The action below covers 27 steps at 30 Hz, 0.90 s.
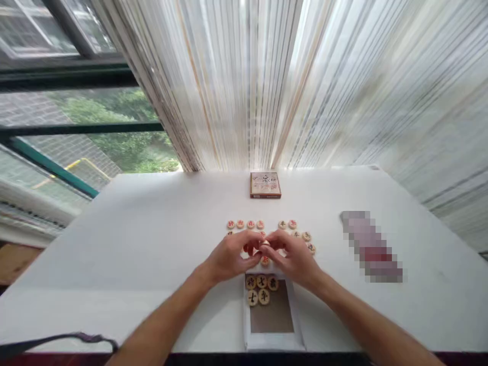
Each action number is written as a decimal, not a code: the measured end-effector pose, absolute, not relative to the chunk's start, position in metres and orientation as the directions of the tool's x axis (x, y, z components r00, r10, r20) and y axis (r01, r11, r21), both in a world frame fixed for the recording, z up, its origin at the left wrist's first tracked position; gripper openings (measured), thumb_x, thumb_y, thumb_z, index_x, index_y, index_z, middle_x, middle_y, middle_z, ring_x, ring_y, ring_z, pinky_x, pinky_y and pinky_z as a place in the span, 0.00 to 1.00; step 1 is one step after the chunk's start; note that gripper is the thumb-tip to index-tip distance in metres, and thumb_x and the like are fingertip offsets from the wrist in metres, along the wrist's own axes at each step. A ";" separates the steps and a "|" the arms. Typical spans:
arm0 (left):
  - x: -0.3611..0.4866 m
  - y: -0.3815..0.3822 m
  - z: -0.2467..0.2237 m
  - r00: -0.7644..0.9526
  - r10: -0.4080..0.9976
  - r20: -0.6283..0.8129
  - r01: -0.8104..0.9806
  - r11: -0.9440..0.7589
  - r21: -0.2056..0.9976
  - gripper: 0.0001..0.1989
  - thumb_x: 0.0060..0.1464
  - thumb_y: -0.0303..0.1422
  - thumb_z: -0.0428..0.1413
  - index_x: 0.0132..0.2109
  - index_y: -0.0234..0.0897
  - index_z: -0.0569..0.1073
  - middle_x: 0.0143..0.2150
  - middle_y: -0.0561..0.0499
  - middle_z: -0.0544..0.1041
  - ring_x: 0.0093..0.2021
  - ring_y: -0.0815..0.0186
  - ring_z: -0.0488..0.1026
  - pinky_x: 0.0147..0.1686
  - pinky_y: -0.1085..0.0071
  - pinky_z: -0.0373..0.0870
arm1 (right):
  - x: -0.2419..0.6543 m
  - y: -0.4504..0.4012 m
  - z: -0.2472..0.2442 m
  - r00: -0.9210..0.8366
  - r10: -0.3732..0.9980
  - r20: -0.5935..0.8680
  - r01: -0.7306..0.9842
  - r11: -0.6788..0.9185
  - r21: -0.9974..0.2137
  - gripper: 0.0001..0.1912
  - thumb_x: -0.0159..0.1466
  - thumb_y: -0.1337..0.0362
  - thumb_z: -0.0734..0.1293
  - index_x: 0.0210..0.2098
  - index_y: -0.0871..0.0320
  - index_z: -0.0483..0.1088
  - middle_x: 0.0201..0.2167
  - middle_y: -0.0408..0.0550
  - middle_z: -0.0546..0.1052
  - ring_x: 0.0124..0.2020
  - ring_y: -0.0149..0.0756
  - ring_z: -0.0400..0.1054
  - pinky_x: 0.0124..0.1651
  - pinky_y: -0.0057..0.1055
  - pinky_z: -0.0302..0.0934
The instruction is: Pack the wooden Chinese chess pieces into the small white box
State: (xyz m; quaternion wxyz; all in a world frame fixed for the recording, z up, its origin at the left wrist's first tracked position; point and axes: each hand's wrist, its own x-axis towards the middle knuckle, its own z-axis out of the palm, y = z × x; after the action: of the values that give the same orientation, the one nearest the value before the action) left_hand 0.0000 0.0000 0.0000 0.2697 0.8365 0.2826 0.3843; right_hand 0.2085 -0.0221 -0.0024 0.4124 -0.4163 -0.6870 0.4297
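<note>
Disc [266,243] sits pinched between fingertips of your left hand [231,255] and right hand [298,256]; probably light, hard, smooth: grip its rim.

Left side of surface [125,244]: passage open. Forward path: obstructed by round pieces [282,224], then flat box [266,184]. Right path: partly obstructed by pixelated object [368,244]. Near edge, centre: tray [274,342].

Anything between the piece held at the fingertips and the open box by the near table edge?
Yes: a red-marked piece lies between the held piece and the open box, just beyond the box. Inside, five dark-marked pieces sit toward the far end.
</note>
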 end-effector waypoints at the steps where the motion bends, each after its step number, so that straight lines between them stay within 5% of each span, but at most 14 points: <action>1: 0.001 -0.001 0.000 0.540 0.677 0.501 0.266 -0.701 0.661 0.11 0.57 0.25 0.60 0.47 0.37 0.71 0.36 0.53 0.77 0.30 0.72 0.71 0.33 0.76 0.71 | 0.208 -0.022 -0.001 -0.314 0.926 0.210 0.226 0.288 -0.931 0.06 0.67 0.59 0.69 0.40 0.54 0.74 0.32 0.45 0.83 0.33 0.35 0.80 0.34 0.27 0.71; 17: -0.001 -0.001 0.003 0.523 0.682 0.511 0.317 -0.712 0.626 0.11 0.60 0.31 0.61 0.49 0.35 0.74 0.32 0.52 0.77 0.29 0.70 0.72 0.31 0.74 0.72 | 0.209 -0.020 0.005 -0.322 0.902 0.287 0.357 0.396 -0.846 0.11 0.73 0.60 0.62 0.37 0.54 0.73 0.28 0.43 0.80 0.29 0.32 0.76 0.31 0.26 0.66; 27: -0.005 0.002 0.000 0.506 0.705 0.497 0.345 -0.694 0.632 0.15 0.59 0.31 0.63 0.53 0.37 0.74 0.39 0.50 0.82 0.30 0.71 0.76 0.34 0.75 0.74 | 0.209 -0.021 0.006 -0.324 0.896 0.305 0.270 0.397 -0.877 0.08 0.70 0.63 0.65 0.50 0.52 0.68 0.37 0.45 0.83 0.38 0.36 0.80 0.37 0.28 0.72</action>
State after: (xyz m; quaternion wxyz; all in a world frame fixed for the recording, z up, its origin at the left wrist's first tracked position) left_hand -0.0049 0.0024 -0.0001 0.2333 0.8358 0.3139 0.3852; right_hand 0.2091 -0.0214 0.0062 0.4191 -0.4031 -0.7229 0.3731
